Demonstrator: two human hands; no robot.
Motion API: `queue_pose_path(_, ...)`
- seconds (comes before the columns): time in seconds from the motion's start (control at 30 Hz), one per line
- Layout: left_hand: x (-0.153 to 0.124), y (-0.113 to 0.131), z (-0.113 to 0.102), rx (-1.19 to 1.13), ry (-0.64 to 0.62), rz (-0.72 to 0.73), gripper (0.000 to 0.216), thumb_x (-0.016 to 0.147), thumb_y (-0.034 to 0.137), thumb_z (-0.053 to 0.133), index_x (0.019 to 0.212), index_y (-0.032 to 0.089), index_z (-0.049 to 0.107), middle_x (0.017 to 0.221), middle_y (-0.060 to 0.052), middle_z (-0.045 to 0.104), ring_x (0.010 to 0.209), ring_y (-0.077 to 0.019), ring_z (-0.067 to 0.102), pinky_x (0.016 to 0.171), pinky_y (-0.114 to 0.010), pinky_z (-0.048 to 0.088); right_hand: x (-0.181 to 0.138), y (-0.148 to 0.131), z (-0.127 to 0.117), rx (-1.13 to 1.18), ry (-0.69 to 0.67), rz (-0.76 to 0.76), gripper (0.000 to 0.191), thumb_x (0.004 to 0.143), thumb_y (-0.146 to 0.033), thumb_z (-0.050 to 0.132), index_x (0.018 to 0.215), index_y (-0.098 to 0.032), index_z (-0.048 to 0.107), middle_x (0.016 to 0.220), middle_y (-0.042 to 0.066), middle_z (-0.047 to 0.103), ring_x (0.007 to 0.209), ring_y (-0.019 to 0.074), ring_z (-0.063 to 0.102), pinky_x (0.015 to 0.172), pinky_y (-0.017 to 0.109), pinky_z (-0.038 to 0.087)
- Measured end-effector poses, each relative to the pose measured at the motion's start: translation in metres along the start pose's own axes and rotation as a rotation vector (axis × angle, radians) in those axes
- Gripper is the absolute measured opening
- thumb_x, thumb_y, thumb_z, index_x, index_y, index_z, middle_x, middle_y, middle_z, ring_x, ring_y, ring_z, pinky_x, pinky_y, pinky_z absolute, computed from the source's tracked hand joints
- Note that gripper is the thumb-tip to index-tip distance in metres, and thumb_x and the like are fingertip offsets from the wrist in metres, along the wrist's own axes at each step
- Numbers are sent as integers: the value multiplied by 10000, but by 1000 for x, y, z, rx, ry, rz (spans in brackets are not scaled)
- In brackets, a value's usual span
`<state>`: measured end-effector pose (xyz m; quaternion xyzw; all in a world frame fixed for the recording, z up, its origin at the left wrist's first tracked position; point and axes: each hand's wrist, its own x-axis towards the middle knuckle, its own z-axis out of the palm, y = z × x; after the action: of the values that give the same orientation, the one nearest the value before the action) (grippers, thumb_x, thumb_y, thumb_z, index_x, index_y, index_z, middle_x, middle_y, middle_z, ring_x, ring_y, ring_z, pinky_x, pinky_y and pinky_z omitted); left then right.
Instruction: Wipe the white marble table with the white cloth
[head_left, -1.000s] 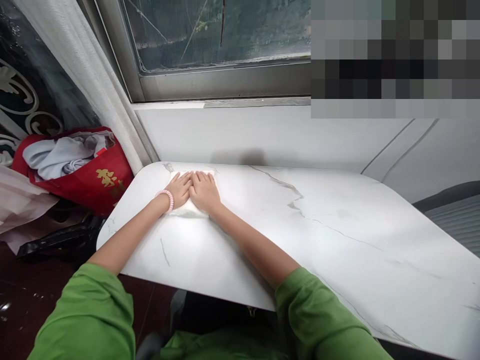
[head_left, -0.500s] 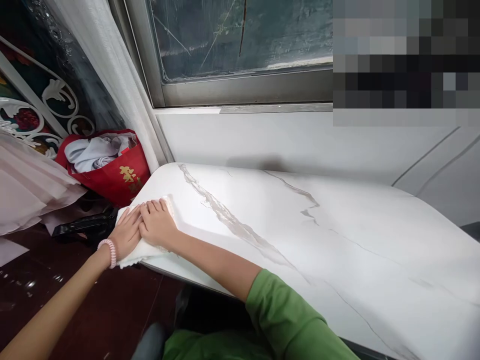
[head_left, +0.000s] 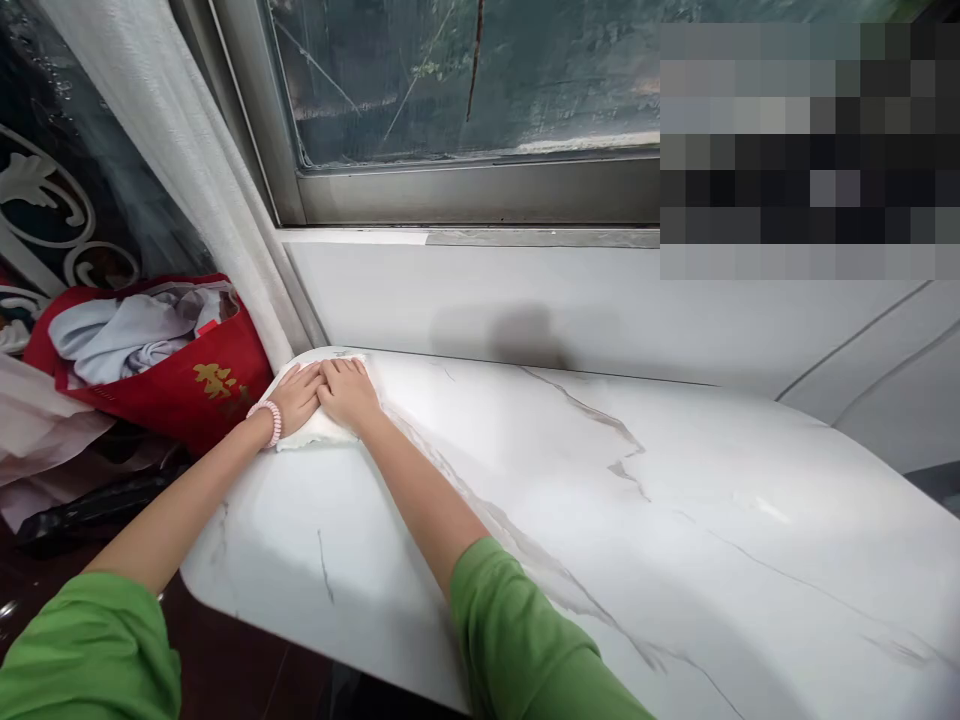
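Observation:
A white cloth lies on the far left corner of a white marble-patterned table. Pressed flat on it is my left hand, its fingers stretched out and a pink coiled band around the wrist. My right hand rests on the cloth right beside it, fingertips pointing to the wall and the two hands touching. Neither hand has its fingers wrapped around anything. The cloth's middle is hidden beneath my palms.
Beside the table's left end stands a red bag stuffed with pale fabric. A whitish curtain hangs behind that corner. The wall and a metal-framed window border the back edge.
Both hands have slid the cloth from the table's near left edge toward the wall, into the far left corner. The view has shifted, showing more of the near left tabletop.

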<state>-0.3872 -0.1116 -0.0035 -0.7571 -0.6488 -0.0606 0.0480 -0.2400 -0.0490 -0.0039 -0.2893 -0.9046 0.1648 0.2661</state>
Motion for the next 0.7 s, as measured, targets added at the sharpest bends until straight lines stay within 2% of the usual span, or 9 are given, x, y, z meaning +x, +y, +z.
queue_pose_path(0.13, 48, -6, 2, -67, 12, 58, 434, 945, 224, 312, 1336, 190, 499, 1446, -115, 471, 1350, -242, 400, 1159, -530, 225, 23, 27, -2, -35, 58, 81, 276, 891, -184, 394, 1113, -151, 555, 1157, 110, 634, 1138, 243, 511, 1114, 423, 251)
queue_pose_path(0.27, 68, -8, 3, -104, 31, 65, 439, 951, 232, 292, 1331, 198, 509, 1439, -121, 475, 1324, -247, 431, 1152, -548, 224, 35, 40, -2, -43, 76, 88, 273, 880, -169, 401, 1094, -149, 570, 1130, 102, 646, 1117, 236, 522, 1106, 407, 267)
queue_pose_path(0.5, 65, -5, 6, -75, 26, 37, 454, 949, 238, 298, 1363, 195, 480, 1454, -108, 466, 1365, -242, 385, 1164, -531, 207, 27, 39, -4, -64, 89, 72, 328, 896, -170, 392, 1188, -137, 536, 1209, 127, 621, 1169, 244, 498, 1122, 434, 249)
queue_pose_path(0.7, 44, 29, 2, -48, -12, 33, 471, 957, 258, 302, 1406, 203, 434, 1503, -87, 414, 1391, -217, 358, 1175, -492, 197, -15, 27, -19, -24, 79, 114, 351, 897, -163, 367, 1199, -127, 544, 1256, 125, 599, 1210, 229, 481, 1150, 431, 218)
